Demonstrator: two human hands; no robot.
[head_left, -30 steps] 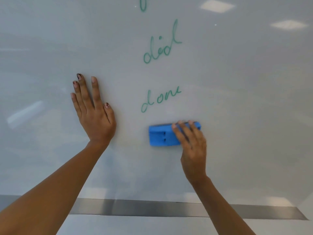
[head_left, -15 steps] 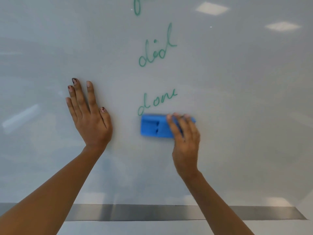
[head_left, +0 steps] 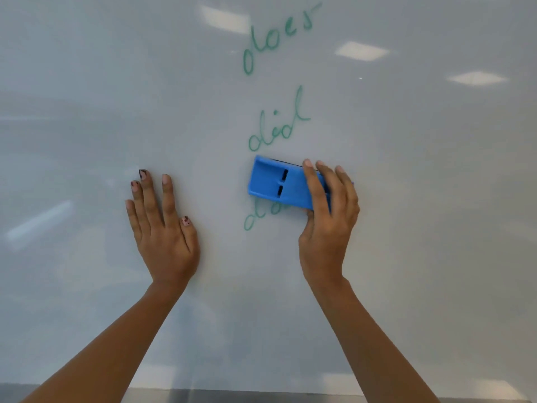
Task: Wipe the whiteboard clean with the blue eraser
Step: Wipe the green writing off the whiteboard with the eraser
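Blue plastic and shaped like a long block, the eraser (head_left: pixel 276 184) lay flat on the shiny white whiteboard (head_left: pixel 436 199), just under the green word "did" (head_left: pixel 276 129) and on top of the lowest green word (head_left: pixel 258 216). Half a second before, it sat below that word. It had since slid up over it, so only the first two letters peeked out at the lower left. That looked like the first word being rubbed off. "Did" and the green word "does" (head_left: pixel 276 39) higher up were not yet touched, so most of the job was left. The right hand (head_left: pixel 328 228) held the eraser's right end, its fingers (head_left: pixel 312 184) curled over the top edge and the thumb seemingly under the bottom edge, clamped on it. The left hand (head_left: pixel 165 228) had stayed pressed flat on the board, well apart from the eraser, fingers straight and a little apart. No box, cup or tray holding things showed; only a grey metal strip (head_left: pixel 261 395) ran along the bottom of the board
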